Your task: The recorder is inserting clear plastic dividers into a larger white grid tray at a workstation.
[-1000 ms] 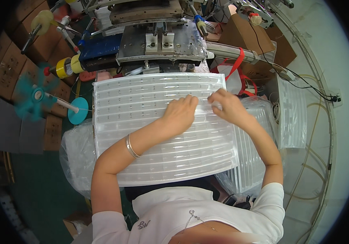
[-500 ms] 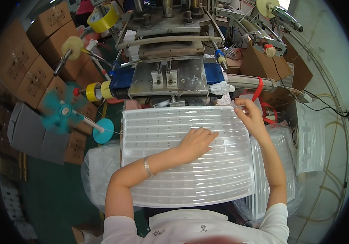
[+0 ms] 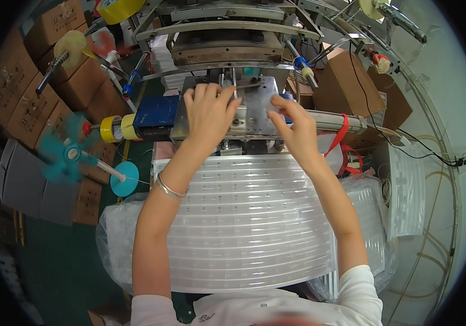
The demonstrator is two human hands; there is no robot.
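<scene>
While the tray [image 3: 244, 244] lies just on the near side of the plate [image 3: 259, 116], it looks light, slick and bendable, best held by both side rims. Over the plate's left half, the left hand [image 3: 209, 111] bends its fingers; at its right, the right hand [image 3: 296, 122] curls. Whether either grips anything, I cannot tell. The plate seems heavy, rigid.

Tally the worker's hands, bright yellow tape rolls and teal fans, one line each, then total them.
Left hand and right hand: 2
Upper roll and lower roll: 2
Teal fan: 1
Total: 5
</scene>
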